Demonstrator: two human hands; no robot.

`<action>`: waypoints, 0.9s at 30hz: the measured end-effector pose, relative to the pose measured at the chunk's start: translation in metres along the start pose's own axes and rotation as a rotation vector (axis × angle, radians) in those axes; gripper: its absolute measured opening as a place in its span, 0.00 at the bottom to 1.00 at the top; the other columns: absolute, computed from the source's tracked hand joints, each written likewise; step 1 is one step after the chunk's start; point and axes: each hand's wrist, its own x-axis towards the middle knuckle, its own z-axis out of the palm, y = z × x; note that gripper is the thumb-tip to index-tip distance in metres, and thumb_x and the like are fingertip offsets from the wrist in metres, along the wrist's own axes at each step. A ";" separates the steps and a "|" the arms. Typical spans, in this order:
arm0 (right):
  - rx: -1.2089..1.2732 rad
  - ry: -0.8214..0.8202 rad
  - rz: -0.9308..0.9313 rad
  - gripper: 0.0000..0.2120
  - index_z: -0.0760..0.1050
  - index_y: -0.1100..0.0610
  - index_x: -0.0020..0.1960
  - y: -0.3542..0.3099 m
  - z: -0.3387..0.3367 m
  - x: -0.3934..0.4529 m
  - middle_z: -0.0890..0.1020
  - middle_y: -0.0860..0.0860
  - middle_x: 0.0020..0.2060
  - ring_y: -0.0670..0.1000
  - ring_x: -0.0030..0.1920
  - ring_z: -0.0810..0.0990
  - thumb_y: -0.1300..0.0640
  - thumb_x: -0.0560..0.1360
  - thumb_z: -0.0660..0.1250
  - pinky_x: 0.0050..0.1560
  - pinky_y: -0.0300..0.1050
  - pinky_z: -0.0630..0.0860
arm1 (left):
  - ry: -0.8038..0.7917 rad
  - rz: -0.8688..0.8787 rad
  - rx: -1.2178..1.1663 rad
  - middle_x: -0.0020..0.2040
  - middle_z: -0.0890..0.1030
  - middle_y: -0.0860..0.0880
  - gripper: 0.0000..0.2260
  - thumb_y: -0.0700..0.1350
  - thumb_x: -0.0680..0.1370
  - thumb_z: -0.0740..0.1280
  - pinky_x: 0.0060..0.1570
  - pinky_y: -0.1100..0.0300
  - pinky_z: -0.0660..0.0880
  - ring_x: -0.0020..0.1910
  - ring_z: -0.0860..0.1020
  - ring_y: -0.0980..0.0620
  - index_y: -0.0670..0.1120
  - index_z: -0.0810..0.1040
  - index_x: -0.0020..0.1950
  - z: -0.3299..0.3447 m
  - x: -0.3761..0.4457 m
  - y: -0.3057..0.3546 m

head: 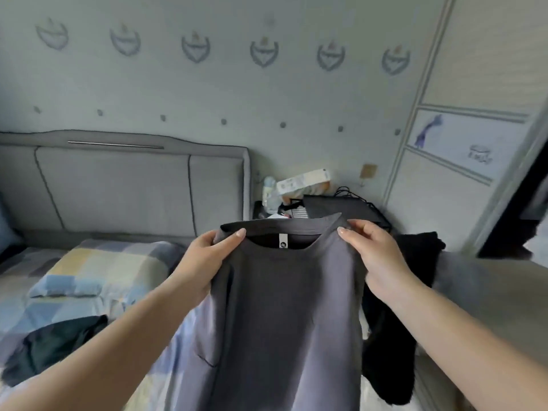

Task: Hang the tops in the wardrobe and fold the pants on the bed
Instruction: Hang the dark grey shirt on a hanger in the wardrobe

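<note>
A grey T-shirt point(281, 307) hangs in front of me, held up by its shoulders with the neckline and its white label facing me. My left hand point(204, 259) grips the left shoulder of the shirt, thumb on top. My right hand point(376, 256) grips the right shoulder the same way. A dark garment point(56, 345) lies crumpled on the bed point(35, 298) at lower left. A black garment point(397, 336) hangs behind the shirt on the right, partly hidden by it.
A checked pillow point(103, 271) lies by the grey padded headboard point(118, 188). A cluttered bedside table point(320, 203) with boxes and cables stands behind the shirt. The wardrobe's sliding door point(462, 143) fills the right side, with a dark opening point(522, 209) at its edge.
</note>
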 end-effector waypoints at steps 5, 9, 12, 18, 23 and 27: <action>0.050 0.189 -0.059 0.04 0.81 0.53 0.45 -0.040 -0.102 0.009 0.84 0.49 0.39 0.44 0.40 0.81 0.61 0.73 0.70 0.42 0.38 0.77 | -0.183 0.017 -0.017 0.47 0.84 0.41 0.20 0.55 0.64 0.75 0.42 0.57 0.81 0.47 0.84 0.45 0.40 0.81 0.45 0.123 0.042 -0.017; 0.086 0.299 -0.121 0.03 0.81 0.54 0.46 -0.073 -0.182 0.022 0.84 0.51 0.41 0.47 0.42 0.82 0.60 0.74 0.70 0.45 0.41 0.77 | -0.283 0.095 -0.032 0.48 0.84 0.41 0.18 0.54 0.66 0.74 0.49 0.52 0.80 0.50 0.83 0.43 0.41 0.82 0.48 0.224 0.070 -0.021; 0.161 0.425 -0.147 0.03 0.81 0.54 0.46 -0.097 -0.243 0.037 0.85 0.50 0.41 0.46 0.41 0.83 0.59 0.74 0.69 0.43 0.39 0.79 | -0.334 0.160 -0.049 0.49 0.83 0.41 0.20 0.52 0.67 0.75 0.56 0.48 0.76 0.51 0.82 0.43 0.39 0.78 0.49 0.301 0.088 -0.022; 0.250 0.662 -0.274 0.03 0.80 0.54 0.46 -0.136 -0.338 0.061 0.84 0.52 0.44 0.50 0.45 0.82 0.60 0.75 0.69 0.52 0.46 0.78 | -0.601 0.357 -0.110 0.59 0.79 0.56 0.23 0.44 0.75 0.68 0.60 0.60 0.74 0.61 0.77 0.56 0.64 0.73 0.65 0.421 0.115 -0.020; 0.229 0.768 -0.333 0.04 0.80 0.53 0.49 -0.154 -0.392 0.081 0.84 0.55 0.51 0.54 0.54 0.81 0.59 0.75 0.69 0.60 0.53 0.76 | -0.834 0.297 -0.244 0.61 0.80 0.50 0.22 0.37 0.73 0.66 0.53 0.64 0.76 0.59 0.79 0.54 0.54 0.76 0.65 0.494 0.130 -0.023; 0.197 0.834 -0.371 0.05 0.81 0.53 0.49 -0.164 -0.429 0.103 0.85 0.52 0.47 0.52 0.50 0.83 0.59 0.75 0.69 0.59 0.53 0.77 | -0.858 0.238 -0.346 0.54 0.83 0.44 0.14 0.39 0.69 0.69 0.46 0.63 0.79 0.52 0.82 0.50 0.48 0.83 0.53 0.552 0.150 -0.022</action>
